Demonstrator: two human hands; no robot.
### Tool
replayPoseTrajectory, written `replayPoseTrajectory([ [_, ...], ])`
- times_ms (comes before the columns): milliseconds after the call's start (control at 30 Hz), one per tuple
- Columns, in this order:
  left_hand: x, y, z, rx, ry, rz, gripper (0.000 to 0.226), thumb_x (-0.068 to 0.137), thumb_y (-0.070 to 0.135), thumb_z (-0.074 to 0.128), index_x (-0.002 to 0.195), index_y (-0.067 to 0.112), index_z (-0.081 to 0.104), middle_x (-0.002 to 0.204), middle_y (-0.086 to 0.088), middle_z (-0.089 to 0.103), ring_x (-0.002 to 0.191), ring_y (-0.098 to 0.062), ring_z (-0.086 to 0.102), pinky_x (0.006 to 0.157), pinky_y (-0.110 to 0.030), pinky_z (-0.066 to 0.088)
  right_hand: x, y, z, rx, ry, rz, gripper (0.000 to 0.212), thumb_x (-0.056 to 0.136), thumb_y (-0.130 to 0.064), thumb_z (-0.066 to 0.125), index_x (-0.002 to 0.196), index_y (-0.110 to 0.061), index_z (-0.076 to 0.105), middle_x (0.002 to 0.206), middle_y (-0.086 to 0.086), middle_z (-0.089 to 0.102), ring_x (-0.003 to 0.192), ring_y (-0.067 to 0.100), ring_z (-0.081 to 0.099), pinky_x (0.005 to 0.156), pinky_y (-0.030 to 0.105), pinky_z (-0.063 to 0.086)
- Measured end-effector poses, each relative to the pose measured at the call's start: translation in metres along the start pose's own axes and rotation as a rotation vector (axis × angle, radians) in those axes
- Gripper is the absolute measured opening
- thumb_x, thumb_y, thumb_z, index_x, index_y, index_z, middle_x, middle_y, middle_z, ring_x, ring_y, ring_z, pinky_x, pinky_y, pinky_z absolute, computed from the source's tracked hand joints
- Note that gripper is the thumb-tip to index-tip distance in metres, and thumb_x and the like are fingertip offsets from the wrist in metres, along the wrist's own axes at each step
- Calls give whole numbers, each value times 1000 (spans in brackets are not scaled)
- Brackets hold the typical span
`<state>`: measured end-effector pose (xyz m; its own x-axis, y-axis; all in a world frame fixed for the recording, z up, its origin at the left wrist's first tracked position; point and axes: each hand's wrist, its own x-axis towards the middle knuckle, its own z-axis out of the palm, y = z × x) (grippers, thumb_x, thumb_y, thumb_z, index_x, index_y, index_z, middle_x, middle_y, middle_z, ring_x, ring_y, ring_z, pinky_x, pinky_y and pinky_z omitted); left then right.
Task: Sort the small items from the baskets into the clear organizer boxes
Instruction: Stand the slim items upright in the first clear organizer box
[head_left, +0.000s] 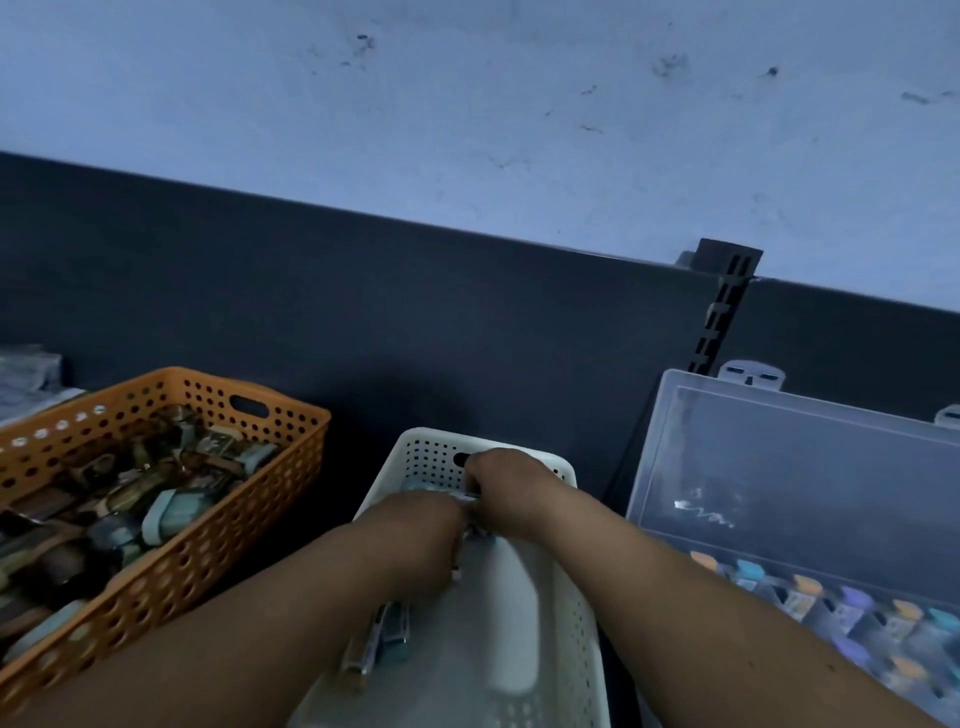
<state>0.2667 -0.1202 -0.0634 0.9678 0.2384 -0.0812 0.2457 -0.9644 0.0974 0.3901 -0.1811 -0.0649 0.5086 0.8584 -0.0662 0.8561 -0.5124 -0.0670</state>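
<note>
Both my hands reach into the white perforated basket (563, 613) in the middle. My left hand (421, 525) and my right hand (501, 480) meet near its far end, fingers curled down around small packaged items (460, 501); their fingertips are hidden. A few more small packets (382, 642) lie in the basket under my left forearm. The clear organizer box (779, 467) stands at the right with its lid up, and its compartments hold several small items with coloured caps (852, 608).
An orange perforated basket (171, 551) full of small packets sits at the left. A dark back panel (415, 312) runs behind everything, with a slotted shelf bracket (724, 306) at the right. Folded grey material (26, 374) lies far left.
</note>
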Motion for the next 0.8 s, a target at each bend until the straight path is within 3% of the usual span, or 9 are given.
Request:
replayPoseTrajectory([
  [167,-1,3,3,102,-18,-24,30,88,22,57,117,14,58,121,-9,60,108,-26,57,87,-30,43,-12,4,-14,90,73,18,18,91,-14,52,107,-14,60,110,6,63,100,24,58,71,26,40],
  [267,-5,9,0,120,0,-5,34,91,14,50,125,17,53,126,-7,55,113,-26,54,91,-31,41,-31,11,-29,219,108,32,23,87,-8,45,101,-18,60,102,5,62,90,22,57,69,29,46],
  [333,-8,11,-4,74,13,-14,33,89,14,52,121,20,55,121,-5,55,109,-24,55,85,-29,42,-47,17,-36,283,108,40,19,88,-10,45,94,-22,58,96,3,60,86,21,56,66,29,45],
  [467,-2,17,-19,-179,130,-44,12,83,17,56,87,28,59,84,9,57,82,-13,56,61,-24,38,-82,32,-47,446,218,68,4,87,-19,54,85,-19,58,81,-3,59,72,13,54,60,27,42],
  [567,1,36,-34,-439,275,-55,13,81,13,56,84,24,63,76,8,64,72,-12,63,64,-25,48,-112,47,-55,586,313,100,9,87,-23,59,90,-15,55,78,-2,59,68,12,55,59,27,44],
  [633,0,54,-42,-681,323,-35,18,80,3,57,83,18,65,70,4,65,61,-9,61,60,-22,47,-132,57,-60,718,342,105,11,88,-19,59,95,-22,52,80,1,60,75,21,65,68,38,53],
  [733,1,87,-57,-865,356,53,25,76,-9,60,83,14,65,58,4,55,51,-8,51,55,-20,42,-163,77,-68,882,329,79,45,87,1,52,111,-37,48,77,2,59,72,21,67,78,47,56],
  [800,1,110,-64,-902,365,135,23,77,-9,61,86,12,65,58,2,49,54,-12,46,58,-25,41,-184,88,-73,974,322,64,49,87,10,47,107,-35,51,80,6,59,69,19,64,81,48,56],
])
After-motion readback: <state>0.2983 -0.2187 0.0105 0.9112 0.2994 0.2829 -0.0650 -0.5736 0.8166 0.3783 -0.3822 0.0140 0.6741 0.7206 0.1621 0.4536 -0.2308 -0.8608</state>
